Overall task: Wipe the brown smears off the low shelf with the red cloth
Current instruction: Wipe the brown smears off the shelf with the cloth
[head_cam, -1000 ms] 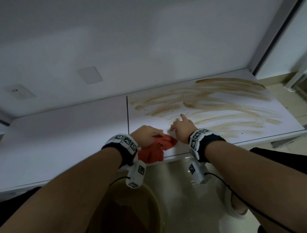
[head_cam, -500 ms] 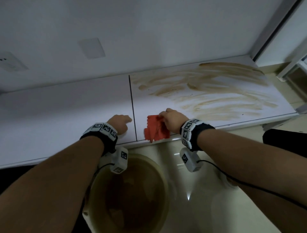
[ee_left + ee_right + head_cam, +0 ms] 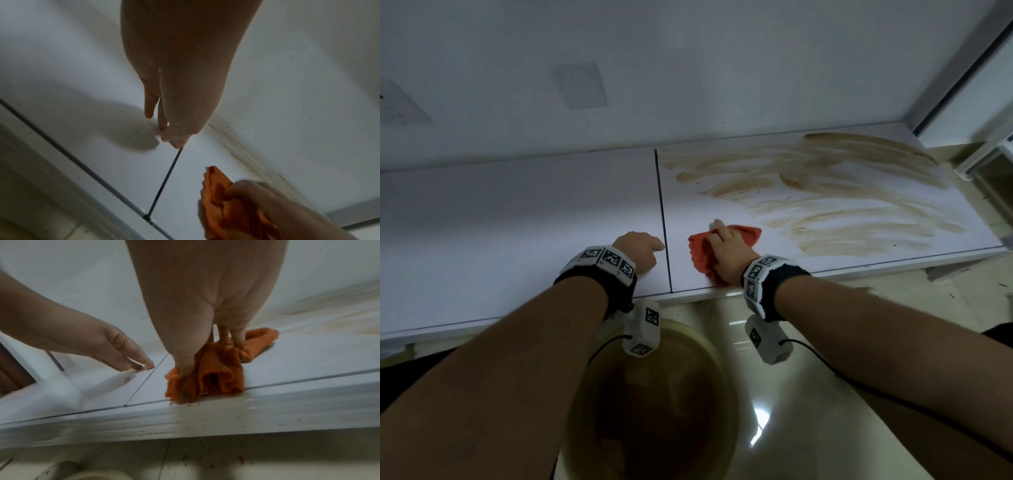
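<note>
The red cloth [image 3: 749,234] lies bunched on the white low shelf [image 3: 517,222], just right of its dark seam [image 3: 662,222]. My right hand [image 3: 726,248] sits on top of the cloth [image 3: 218,369], gripping the folds between thumb and fingers and pressing them down near the front edge. Brown smears [image 3: 842,192] streak the shelf to the right of and behind the cloth, which is still short of them. My left hand [image 3: 640,248] rests on the shelf left of the seam, fingers [image 3: 131,360] straight and holding nothing.
A bucket [image 3: 731,394] of brown water stands on the glossy floor below the shelf edge, between my forearms. A white wall rises behind the shelf, and a frame post [image 3: 962,78] stands at the far right. Dark crumbs dot the floor [image 3: 205,464].
My left hand let go of the cloth and moved left across the seam. My right hand took the cloth and slid it right and slightly back, toward the smears.
</note>
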`<act>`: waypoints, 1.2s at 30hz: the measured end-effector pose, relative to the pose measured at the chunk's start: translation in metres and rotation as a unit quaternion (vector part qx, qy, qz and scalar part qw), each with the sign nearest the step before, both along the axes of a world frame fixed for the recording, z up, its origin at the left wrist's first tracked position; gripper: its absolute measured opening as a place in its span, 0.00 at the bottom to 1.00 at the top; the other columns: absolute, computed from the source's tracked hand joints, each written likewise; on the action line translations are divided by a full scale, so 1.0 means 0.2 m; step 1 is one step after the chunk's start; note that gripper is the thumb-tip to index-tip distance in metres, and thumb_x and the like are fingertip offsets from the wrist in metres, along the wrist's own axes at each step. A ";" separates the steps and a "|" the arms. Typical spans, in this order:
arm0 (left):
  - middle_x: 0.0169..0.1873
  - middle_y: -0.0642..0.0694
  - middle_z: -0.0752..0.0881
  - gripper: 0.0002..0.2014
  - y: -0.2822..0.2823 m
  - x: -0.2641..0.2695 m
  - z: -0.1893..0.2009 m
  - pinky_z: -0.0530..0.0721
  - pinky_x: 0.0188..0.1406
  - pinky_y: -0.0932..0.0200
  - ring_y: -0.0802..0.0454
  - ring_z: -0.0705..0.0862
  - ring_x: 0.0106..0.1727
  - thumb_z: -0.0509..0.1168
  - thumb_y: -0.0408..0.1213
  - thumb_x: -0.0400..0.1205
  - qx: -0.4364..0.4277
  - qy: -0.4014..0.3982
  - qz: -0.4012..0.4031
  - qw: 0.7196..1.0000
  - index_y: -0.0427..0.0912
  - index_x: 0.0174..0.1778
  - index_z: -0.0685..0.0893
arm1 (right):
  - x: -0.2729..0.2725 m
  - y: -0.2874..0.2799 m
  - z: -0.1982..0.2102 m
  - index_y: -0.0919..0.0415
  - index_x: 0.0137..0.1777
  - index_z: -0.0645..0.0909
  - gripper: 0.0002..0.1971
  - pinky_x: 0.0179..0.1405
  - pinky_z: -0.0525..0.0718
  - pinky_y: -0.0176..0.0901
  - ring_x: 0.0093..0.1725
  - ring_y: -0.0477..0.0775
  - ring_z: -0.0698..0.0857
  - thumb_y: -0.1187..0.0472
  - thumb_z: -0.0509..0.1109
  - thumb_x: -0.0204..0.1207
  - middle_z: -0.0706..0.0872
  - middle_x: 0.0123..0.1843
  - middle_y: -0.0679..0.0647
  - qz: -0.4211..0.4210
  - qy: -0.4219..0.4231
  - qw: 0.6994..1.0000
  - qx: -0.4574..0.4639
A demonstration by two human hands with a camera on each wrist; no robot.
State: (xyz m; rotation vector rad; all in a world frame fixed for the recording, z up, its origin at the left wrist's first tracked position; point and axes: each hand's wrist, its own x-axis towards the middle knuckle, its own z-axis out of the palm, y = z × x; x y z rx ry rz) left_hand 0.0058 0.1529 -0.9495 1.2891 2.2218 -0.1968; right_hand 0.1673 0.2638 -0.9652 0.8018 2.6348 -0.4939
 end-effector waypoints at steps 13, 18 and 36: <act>0.80 0.49 0.66 0.27 -0.02 -0.02 -0.01 0.61 0.80 0.55 0.49 0.65 0.81 0.54 0.29 0.84 0.014 -0.020 -0.004 1.000 0.49 0.80 0.67 | -0.06 -0.01 -0.07 0.54 0.81 0.58 0.30 0.81 0.55 0.62 0.84 0.56 0.51 0.53 0.62 0.82 0.48 0.86 0.52 0.063 -0.043 0.997 -0.004; 0.82 0.51 0.61 0.28 -0.05 -0.06 -0.04 0.54 0.83 0.56 0.51 0.59 0.83 0.53 0.28 0.84 0.017 -0.051 -0.009 0.999 0.50 0.81 0.65 | -0.04 0.11 -0.10 0.41 0.82 0.49 0.38 0.78 0.52 0.70 0.84 0.58 0.44 0.62 0.64 0.79 0.40 0.86 0.45 0.061 -0.080 0.993 0.062; 0.79 0.50 0.69 0.25 -0.06 -0.12 -0.07 0.60 0.80 0.59 0.50 0.67 0.79 0.55 0.29 0.83 0.046 -0.078 -0.004 0.996 0.50 0.78 0.71 | -0.34 0.09 -0.07 0.47 0.84 0.44 0.36 0.82 0.54 0.58 0.84 0.63 0.45 0.64 0.60 0.83 0.39 0.86 0.54 0.145 -0.118 0.981 0.046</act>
